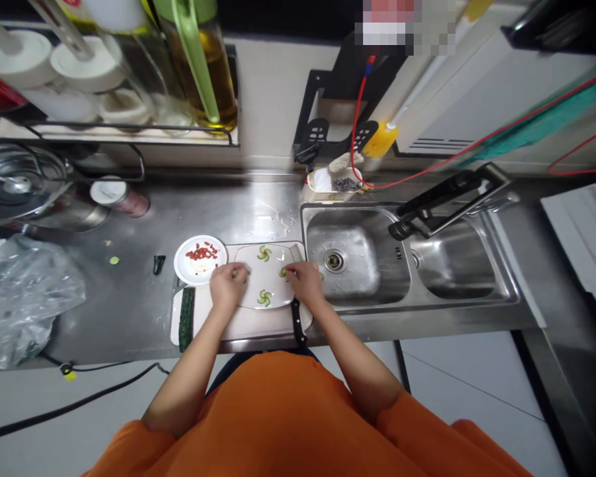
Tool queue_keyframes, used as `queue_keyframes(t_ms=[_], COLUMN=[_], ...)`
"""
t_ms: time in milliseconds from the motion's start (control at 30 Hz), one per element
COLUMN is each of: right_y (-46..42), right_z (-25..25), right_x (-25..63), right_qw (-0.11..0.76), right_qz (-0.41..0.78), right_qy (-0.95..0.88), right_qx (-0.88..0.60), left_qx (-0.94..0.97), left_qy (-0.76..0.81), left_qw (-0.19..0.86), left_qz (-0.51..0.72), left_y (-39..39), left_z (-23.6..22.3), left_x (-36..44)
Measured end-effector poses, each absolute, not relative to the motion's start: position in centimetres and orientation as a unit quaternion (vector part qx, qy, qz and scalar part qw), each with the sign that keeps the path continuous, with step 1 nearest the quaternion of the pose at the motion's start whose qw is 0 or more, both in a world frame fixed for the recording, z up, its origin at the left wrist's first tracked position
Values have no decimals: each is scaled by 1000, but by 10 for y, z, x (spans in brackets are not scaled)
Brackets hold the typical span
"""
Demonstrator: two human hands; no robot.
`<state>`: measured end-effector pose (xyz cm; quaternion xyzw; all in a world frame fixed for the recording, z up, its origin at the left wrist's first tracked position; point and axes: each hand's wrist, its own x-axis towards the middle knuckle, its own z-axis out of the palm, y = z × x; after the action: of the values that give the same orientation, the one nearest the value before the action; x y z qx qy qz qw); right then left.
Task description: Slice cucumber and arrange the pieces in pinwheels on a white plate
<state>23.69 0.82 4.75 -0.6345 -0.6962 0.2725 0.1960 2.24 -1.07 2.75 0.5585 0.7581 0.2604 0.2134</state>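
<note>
A white serving plate (264,275) lies on the cutting board (258,324). Fans of green cucumber slices (264,298) sit near its front and back edges, with more slices at its sides, partly covered by my hands. My left hand (227,286) is closed at the plate's left side, its fingertips by a bit of green; what they pinch is unclear. At the right side, my right hand (306,281) pinches at a cucumber slice (283,272). A small white plate (181,265) with red dried berries (202,252) stands beside my left hand.
A cut cucumber (186,318) lies on the board's left end, a black-handled knife (298,321) on its right. A cucumber end (158,265) and plastic bag (24,298) are further left. The double sink (357,298) adjoins on the right. Bottles (198,73) stand on a shelf above.
</note>
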Motion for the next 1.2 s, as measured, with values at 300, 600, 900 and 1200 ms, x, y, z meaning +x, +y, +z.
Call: queue_keyframes(t_ms=[300, 600, 900, 1200], right_y=[0, -6, -7, -8], right_z=[52, 55, 54, 54], right_x=[213, 213, 211, 208], right_qw=[180, 155, 140, 136], right_qz=[285, 289, 294, 297], right_qy=[-729, -733, -731, -735], right_qx=[-596, -596, -599, -595], left_qx=[439, 435, 438, 474], left_qy=[875, 874, 870, 860], left_qw=[116, 108, 128, 111], left_qz=[166, 188, 186, 155], left_y=[5, 19, 17, 14], left_z=[11, -3, 5, 5], left_x=[-41, -48, -49, -48])
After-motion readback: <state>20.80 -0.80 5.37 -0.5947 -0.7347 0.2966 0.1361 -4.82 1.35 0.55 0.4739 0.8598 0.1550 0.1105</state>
